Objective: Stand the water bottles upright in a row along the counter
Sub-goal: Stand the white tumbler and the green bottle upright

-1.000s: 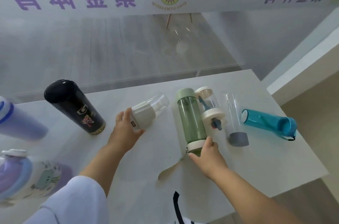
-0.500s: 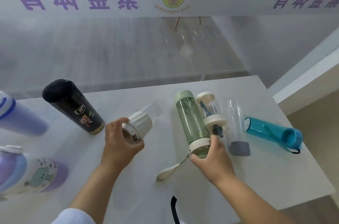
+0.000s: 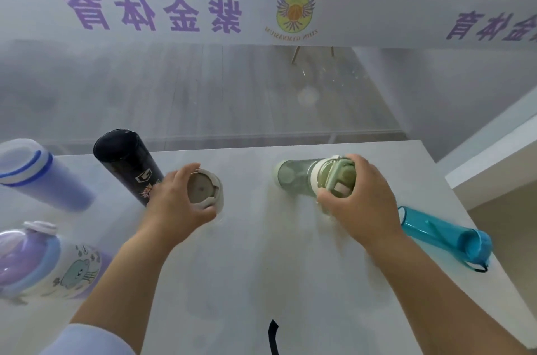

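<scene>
The left hand [image 3: 177,197] has its grip closed around the grey cap end of a clear bottle [image 3: 205,190], just right of an upright black bottle [image 3: 128,166]. The right hand [image 3: 360,200] grips the lid end of a tilted, seemingly empty green bottle [image 3: 302,177] above the surface [image 3: 261,267]. A teal bottle [image 3: 444,234], apparently empty, lies right of that grip.

The desk [image 3: 261,282] is pale grey-white, carrying a see-through green bottle [image 3: 299,177] with a cream band, a clear teal bottle [image 3: 441,232], a black bottle [image 3: 128,163] with white and red-gold markings, and a beige-capped bottle [image 3: 203,189]. At the left stand a lilac bottle [image 3: 40,177] with blue rings and a white-and-purple bottle [image 3: 55,264] printed with a teal cartoon creature. Behind, a white banner [image 3: 363,17] bears purple characters and a yellow-green winged emblem.
</scene>
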`<state>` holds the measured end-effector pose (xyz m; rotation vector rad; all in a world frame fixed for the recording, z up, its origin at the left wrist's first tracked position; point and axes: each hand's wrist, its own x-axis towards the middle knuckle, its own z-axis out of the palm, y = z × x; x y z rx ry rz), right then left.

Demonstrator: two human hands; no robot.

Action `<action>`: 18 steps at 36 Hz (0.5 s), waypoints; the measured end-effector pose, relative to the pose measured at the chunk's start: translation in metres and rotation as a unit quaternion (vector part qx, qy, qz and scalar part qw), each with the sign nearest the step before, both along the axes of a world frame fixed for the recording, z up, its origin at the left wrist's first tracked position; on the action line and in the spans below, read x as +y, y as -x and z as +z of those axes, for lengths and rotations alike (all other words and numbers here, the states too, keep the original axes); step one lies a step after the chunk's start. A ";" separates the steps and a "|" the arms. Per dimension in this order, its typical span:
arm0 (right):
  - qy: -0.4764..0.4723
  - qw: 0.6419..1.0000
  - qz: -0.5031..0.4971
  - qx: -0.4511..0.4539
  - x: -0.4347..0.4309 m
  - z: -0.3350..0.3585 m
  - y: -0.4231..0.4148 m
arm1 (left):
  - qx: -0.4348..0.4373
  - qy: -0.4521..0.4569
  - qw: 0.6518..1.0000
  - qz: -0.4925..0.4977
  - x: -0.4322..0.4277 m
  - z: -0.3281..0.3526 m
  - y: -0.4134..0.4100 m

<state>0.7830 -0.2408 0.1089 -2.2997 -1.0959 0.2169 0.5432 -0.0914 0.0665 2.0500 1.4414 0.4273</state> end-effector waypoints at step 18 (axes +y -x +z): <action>0.100 0.978 0.180 0.022 0.058 0.033 -0.005 | -0.077 -0.021 0.997 -0.012 -0.004 -0.002 0.000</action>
